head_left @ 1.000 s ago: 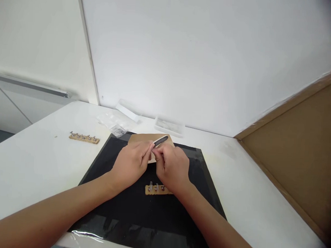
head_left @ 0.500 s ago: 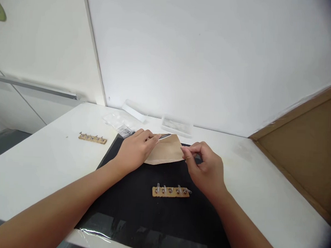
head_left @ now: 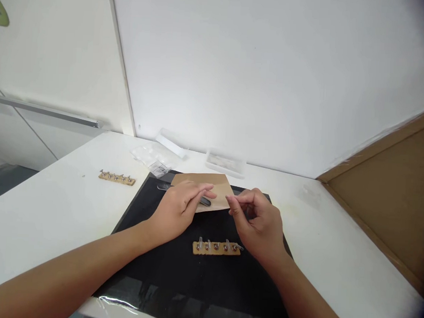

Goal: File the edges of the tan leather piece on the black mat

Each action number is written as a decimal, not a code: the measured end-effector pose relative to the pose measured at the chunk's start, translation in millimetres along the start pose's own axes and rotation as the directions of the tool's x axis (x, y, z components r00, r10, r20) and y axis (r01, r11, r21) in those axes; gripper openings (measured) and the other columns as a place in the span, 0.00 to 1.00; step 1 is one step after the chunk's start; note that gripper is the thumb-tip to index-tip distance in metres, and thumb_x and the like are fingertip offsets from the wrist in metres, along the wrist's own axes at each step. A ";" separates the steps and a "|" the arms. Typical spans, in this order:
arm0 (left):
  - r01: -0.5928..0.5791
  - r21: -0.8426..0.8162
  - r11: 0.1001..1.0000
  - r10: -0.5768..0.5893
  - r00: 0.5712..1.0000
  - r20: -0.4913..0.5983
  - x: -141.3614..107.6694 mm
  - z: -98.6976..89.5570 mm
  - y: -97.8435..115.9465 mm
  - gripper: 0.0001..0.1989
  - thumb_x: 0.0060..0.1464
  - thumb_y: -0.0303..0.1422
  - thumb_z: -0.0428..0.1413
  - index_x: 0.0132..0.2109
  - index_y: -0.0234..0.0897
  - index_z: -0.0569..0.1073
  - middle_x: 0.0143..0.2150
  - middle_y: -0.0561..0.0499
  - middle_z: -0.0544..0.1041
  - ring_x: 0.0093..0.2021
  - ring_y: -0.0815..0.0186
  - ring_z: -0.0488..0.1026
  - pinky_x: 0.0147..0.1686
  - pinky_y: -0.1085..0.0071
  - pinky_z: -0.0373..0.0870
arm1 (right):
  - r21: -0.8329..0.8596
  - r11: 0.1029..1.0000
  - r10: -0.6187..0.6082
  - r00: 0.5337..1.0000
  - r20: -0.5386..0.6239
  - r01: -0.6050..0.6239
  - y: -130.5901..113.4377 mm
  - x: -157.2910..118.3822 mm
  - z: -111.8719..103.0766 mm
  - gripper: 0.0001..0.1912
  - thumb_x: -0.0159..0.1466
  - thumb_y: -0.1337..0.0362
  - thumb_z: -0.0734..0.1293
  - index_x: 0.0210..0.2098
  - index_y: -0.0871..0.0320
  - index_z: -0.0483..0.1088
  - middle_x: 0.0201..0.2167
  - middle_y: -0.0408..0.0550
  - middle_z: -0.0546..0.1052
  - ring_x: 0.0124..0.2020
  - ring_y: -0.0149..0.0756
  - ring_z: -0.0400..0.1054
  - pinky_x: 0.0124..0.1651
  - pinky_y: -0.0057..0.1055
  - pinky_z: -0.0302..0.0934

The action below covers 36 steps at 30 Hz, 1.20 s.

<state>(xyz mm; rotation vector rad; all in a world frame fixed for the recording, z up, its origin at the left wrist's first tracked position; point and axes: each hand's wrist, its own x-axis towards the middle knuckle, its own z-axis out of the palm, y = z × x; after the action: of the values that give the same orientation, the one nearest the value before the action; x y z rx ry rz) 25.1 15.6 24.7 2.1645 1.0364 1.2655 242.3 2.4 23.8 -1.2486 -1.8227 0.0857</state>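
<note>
My left hand (head_left: 180, 202) lies over a sheet of brown paper (head_left: 220, 180), its fingers stretched out to the right. Beneath it is a slim dark tool with rounded ends, like a nail file (head_left: 205, 202); its other end shows left of the knuckles. At the paper's right edge my right hand (head_left: 260, 219) is closed in a pinch. What sits between those fingertips is too small to make out. Nearer to me, a tan strip (head_left: 217, 249) bears a row of metal studs with clear, nail-tip-like pieces on several of them.
The black mat (head_left: 178, 279) covers the middle of the white table (head_left: 55, 218). A second studded strip (head_left: 116, 178) lies to the left. Toward the wall are a clear plastic bag (head_left: 152, 156), a white lid-like piece (head_left: 171, 144) and a clear box (head_left: 226, 163) with small contents.
My left hand has let go of the dark tool, which now lies under it, and has shifted slightly down. My right hand keeps its pinch and has moved slightly left and down.
</note>
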 end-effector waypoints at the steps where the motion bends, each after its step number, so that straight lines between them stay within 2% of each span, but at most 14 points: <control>1: 0.105 -0.080 0.991 -0.104 0.994 0.015 -1.0 0.9 4.8 0.16 0.72 0.33 0.48 0.51 0.43 0.81 0.53 0.50 0.83 0.47 0.64 0.81 0.53 0.64 0.77 | -0.006 1.000 -0.021 1.000 -0.013 0.021 -3.6 -0.9 -0.7 0.13 0.70 0.55 0.69 0.32 0.53 0.68 0.25 0.39 0.75 0.22 0.29 0.67 0.28 0.28 0.59; 3: 0.245 -0.232 0.941 -0.234 0.969 0.072 -1.8 2.0 12.9 0.15 0.71 0.37 0.50 0.54 0.43 0.81 0.54 0.50 0.83 0.33 0.68 0.81 0.40 0.68 0.81 | -0.056 0.995 -0.090 0.995 -0.038 0.088 -8.2 -2.2 -1.4 0.11 0.70 0.57 0.68 0.33 0.54 0.68 0.26 0.39 0.76 0.23 0.29 0.68 0.28 0.28 0.59; 5: 0.285 -0.337 0.897 -0.272 0.958 0.086 -1.8 2.7 17.9 0.15 0.70 0.37 0.53 0.56 0.41 0.80 0.51 0.49 0.85 0.32 0.68 0.80 0.35 0.69 0.82 | -0.117 0.980 -0.166 0.985 -0.047 0.160 -8.3 -2.8 -1.5 0.10 0.71 0.58 0.68 0.34 0.54 0.68 0.27 0.40 0.77 0.24 0.29 0.69 0.28 0.28 0.58; 8: 0.291 -0.420 0.860 -0.275 0.956 0.099 -2.1 3.7 20.6 0.14 0.68 0.35 0.55 0.55 0.40 0.81 0.49 0.49 0.85 0.38 0.65 0.82 0.35 0.70 0.82 | -0.177 0.947 -0.278 0.960 -0.040 0.267 -3.6 -2.5 -2.3 0.08 0.70 0.62 0.69 0.35 0.55 0.67 0.27 0.40 0.79 0.25 0.29 0.72 0.29 0.28 0.58; 13: 0.260 -0.427 0.866 -0.242 0.965 0.098 -5.0 5.0 19.9 0.13 0.66 0.35 0.59 0.54 0.41 0.82 0.52 0.47 0.84 0.51 0.60 0.81 0.36 0.74 0.80 | -0.269 0.865 -0.445 0.895 -0.023 0.423 -2.1 0.4 -8.7 0.11 0.66 0.66 0.73 0.33 0.56 0.66 0.29 0.39 0.81 0.25 0.27 0.71 0.30 0.29 0.55; 15: 0.282 -0.428 0.859 -0.264 0.959 0.102 -5.6 5.7 18.8 0.12 0.65 0.35 0.60 0.53 0.42 0.83 0.51 0.48 0.84 0.51 0.59 0.82 0.35 0.74 0.80 | -0.280 0.840 -0.483 0.876 0.008 0.465 -3.1 1.6 -10.4 0.13 0.66 0.66 0.74 0.32 0.56 0.65 0.30 0.38 0.81 0.26 0.27 0.72 0.31 0.29 0.55; 18: 0.334 -0.432 0.838 -0.320 0.941 0.108 -5.6 7.3 16.9 0.12 0.62 0.36 0.63 0.51 0.43 0.84 0.49 0.48 0.85 0.48 0.57 0.83 0.33 0.71 0.81 | -0.255 0.830 -0.509 0.861 0.021 0.497 -2.6 2.3 -10.5 0.12 0.65 0.67 0.74 0.33 0.57 0.66 0.31 0.39 0.82 0.29 0.27 0.75 0.32 0.29 0.55; 23: 0.387 -0.457 0.801 -0.389 0.917 0.095 -5.7 10.2 17.8 0.07 0.57 0.38 0.67 0.39 0.40 0.85 0.44 0.48 0.86 0.46 0.55 0.83 0.38 0.67 0.83 | -0.175 0.843 -0.513 0.858 0.027 0.509 0.0 0.7 -10.2 0.11 0.64 0.67 0.76 0.35 0.56 0.68 0.32 0.39 0.83 0.31 0.28 0.77 0.34 0.29 0.57; 27: 0.380 -0.480 0.791 -0.388 0.917 0.087 -6.1 12.5 19.8 0.08 0.55 0.38 0.68 0.39 0.40 0.85 0.42 0.48 0.86 0.43 0.56 0.84 0.40 0.65 0.83 | -0.160 0.830 -0.538 0.843 0.020 0.534 -0.9 -0.7 -11.0 0.11 0.64 0.66 0.76 0.34 0.57 0.68 0.30 0.39 0.81 0.30 0.29 0.76 0.35 0.30 0.58; 31: 0.405 -0.476 0.781 -0.412 0.906 0.096 -6.1 14.1 18.0 0.09 0.54 0.39 0.68 0.39 0.39 0.84 0.41 0.48 0.86 0.40 0.58 0.84 0.34 0.69 0.81 | -0.153 0.834 -0.532 0.846 0.034 0.531 -1.3 -1.7 -10.1 0.11 0.65 0.64 0.75 0.33 0.57 0.69 0.29 0.39 0.81 0.28 0.28 0.74 0.34 0.31 0.56; 34: 0.416 -0.471 0.778 -0.416 0.903 0.112 -6.6 14.3 17.3 0.09 0.54 0.39 0.69 0.39 0.39 0.84 0.39 0.48 0.86 0.36 0.63 0.82 0.27 0.75 0.76 | -0.119 0.847 -0.520 0.854 0.021 0.519 -1.1 -2.2 -9.1 0.11 0.65 0.62 0.76 0.34 0.56 0.69 0.30 0.38 0.81 0.29 0.28 0.74 0.34 0.31 0.56; 36: 0.418 -0.484 0.769 -0.410 0.903 0.128 -7.2 14.2 18.0 0.09 0.53 0.39 0.69 0.39 0.40 0.84 0.38 0.49 0.86 0.34 0.65 0.81 0.25 0.77 0.74 | -0.081 0.864 -0.498 0.867 0.011 0.497 -1.4 -2.4 -8.5 0.12 0.64 0.61 0.76 0.35 0.56 0.69 0.31 0.38 0.81 0.29 0.28 0.75 0.34 0.30 0.57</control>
<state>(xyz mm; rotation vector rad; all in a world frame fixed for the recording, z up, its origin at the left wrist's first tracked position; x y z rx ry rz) 42.2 -1.2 25.9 1.4466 0.9728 1.1410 247.4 -3.5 28.0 -0.7893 -2.1013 -0.2861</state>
